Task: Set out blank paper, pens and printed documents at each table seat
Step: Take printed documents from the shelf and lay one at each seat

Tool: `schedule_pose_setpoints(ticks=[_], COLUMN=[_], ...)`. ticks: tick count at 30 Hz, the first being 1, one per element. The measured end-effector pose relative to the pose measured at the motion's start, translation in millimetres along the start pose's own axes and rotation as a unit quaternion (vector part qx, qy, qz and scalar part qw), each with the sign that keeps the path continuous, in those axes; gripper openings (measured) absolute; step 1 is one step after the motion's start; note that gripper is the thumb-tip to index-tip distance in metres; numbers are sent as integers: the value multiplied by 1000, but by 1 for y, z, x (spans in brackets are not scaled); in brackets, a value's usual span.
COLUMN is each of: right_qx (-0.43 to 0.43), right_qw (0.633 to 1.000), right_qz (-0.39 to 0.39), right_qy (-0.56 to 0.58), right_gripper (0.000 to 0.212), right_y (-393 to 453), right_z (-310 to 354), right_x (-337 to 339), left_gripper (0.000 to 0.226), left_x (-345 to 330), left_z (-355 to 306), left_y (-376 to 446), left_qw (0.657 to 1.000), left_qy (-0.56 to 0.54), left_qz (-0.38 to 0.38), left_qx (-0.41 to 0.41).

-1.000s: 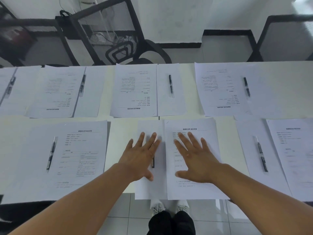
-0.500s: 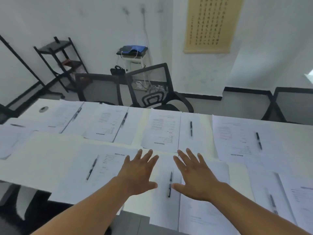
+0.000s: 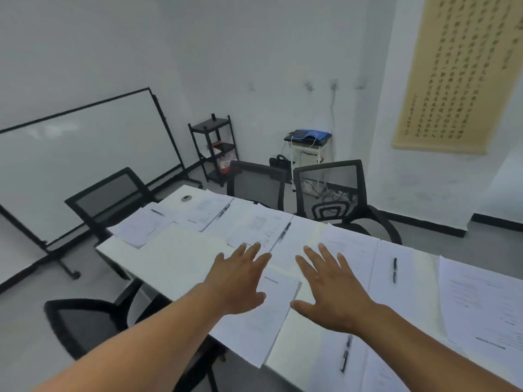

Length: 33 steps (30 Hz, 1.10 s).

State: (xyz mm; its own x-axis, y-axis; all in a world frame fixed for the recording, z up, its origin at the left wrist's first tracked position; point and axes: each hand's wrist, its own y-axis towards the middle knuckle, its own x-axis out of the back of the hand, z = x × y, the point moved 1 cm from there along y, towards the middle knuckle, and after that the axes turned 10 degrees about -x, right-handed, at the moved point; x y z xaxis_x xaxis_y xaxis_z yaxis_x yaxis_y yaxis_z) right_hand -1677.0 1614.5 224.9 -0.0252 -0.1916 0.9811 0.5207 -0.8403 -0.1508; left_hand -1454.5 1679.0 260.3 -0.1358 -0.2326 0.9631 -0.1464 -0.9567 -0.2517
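I have lifted my left hand point(image 3: 240, 281) and right hand point(image 3: 331, 292) off the sheets; fingers spread, grasping nothing; view swings left along the worktop point(image 3: 169, 258); this seat looks finished.

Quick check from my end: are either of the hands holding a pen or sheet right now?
Nothing is held. The left hand and right hand are both spread flat, fingers straight, above the papers.

Worktop point(image 3: 172, 261): white, long, rectangular.
Printed documents point(image 3: 486, 304): lying flat at seats along both long edges.
Pens point(image 3: 394, 269): black, resting on sheets.
Far corner: round grommet point(image 3: 186, 198).
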Motion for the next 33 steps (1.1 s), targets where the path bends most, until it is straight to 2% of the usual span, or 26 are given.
schedule_pose_setpoints(ticks=[4, 9, 15, 21, 28, 33], right_qx=[21, 23, -2, -62, -104, -112], right_qw=[1000, 999, 999, 997, 992, 987], right_qz=[-9, -21, -7, 10, 61, 108], right_qy=[11, -13, -42, -37, -34, -33], right_gripper=[102, 102, 103, 104, 104, 104], right_y=[1, 10, 38, 66, 83, 99], right_z=[38, 75, 146, 211, 236, 235], right_x=[10, 28, 22, 4, -10, -39], left_gripper=[92, 93, 95, 95, 92, 94], left_x=[7, 20, 4, -27, -57, -86], left_z=[34, 82, 143, 196, 236, 253], left_y=[-36, -60, -67, -65, -56, -38], left_qw=[1000, 999, 999, 997, 994, 991], left_qy=[3, -4, -23, -41, -59, -72], left_qz=[9, -16, -38, -27, -3, 45], left_qx=[27, 34, -1, -65, -97, -104])
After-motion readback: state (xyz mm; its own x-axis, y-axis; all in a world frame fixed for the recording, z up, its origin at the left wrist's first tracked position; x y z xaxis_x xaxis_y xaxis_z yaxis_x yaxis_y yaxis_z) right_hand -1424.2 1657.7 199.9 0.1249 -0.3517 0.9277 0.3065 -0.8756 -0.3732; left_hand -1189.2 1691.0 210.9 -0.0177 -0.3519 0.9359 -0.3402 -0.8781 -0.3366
